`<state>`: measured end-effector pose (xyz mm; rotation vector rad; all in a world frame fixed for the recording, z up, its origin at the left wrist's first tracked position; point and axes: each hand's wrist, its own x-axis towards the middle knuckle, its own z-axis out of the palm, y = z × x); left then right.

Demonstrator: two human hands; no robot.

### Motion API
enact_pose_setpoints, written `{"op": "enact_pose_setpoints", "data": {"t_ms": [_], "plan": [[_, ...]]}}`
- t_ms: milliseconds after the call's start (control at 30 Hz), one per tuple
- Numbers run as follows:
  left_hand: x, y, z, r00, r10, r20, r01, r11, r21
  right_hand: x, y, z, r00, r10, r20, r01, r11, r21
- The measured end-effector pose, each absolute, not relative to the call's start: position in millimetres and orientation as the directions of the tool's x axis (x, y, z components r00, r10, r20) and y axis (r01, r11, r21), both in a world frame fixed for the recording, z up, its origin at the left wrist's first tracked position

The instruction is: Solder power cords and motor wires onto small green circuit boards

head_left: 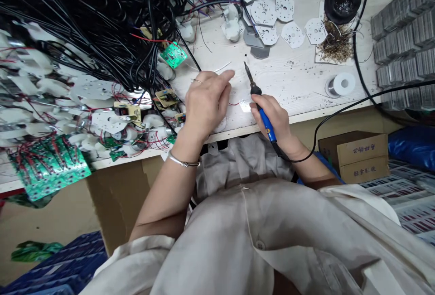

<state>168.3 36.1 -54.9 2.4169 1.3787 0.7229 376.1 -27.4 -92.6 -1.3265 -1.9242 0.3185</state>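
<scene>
My right hand [277, 118] grips a soldering iron [267, 123] by its blue handle, the metal tip pointing up and away over the white table. To its left, my left hand [207, 98] is closed, its fingers bent together with the index finger reaching towards the iron. What those fingers hold, if anything, is hidden. A thin pale wire [222, 67] shows just beyond the knuckles. Between my hands lies a small white board [244, 104], with a short red wire beside it. A spool of solder [340, 85] sits to the right.
Bundled black cables [102, 23] and white plastic parts with wires cover the left. A green circuit panel [50, 163] overhangs the front edge. White octagonal boards [267, 12] lie at the back. Solder scraps [335, 45] and stacked grey pieces [404, 36] stand right. The iron's cord crosses there.
</scene>
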Motion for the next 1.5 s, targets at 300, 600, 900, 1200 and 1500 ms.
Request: {"op": "enact_pose_setpoints", "data": {"t_ms": [300,600,900,1200,1500], "plan": [[177.6,30.5,-73.0,0.241,0.936,0.256,0.664,-0.352,0.66,375.0,-27.7,-88.4,-0.169,0.884,0.436,0.717,0.413,-0.562],[169.9,28.2,-91.0,0.345,0.903,0.255,0.764,-0.428,0.482,374.2,-29.2,-89.8,-0.156,0.9,0.408,0.721,0.386,-0.576],[166.6,22.8,-83.5,0.261,0.931,0.254,0.806,-0.355,0.474,374.5,-29.5,-89.2,-0.155,0.888,0.433,0.703,0.407,-0.583],[180.0,20.3,-92.8,0.332,0.868,0.369,0.708,-0.488,0.51,373.6,-30.1,-86.9,-0.176,0.904,0.389,0.693,0.395,-0.604],[181.3,17.2,-95.5,0.345,0.898,0.272,0.732,-0.439,0.521,377.5,-27.4,-83.5,-0.207,0.911,0.357,0.655,0.4,-0.641]]}}
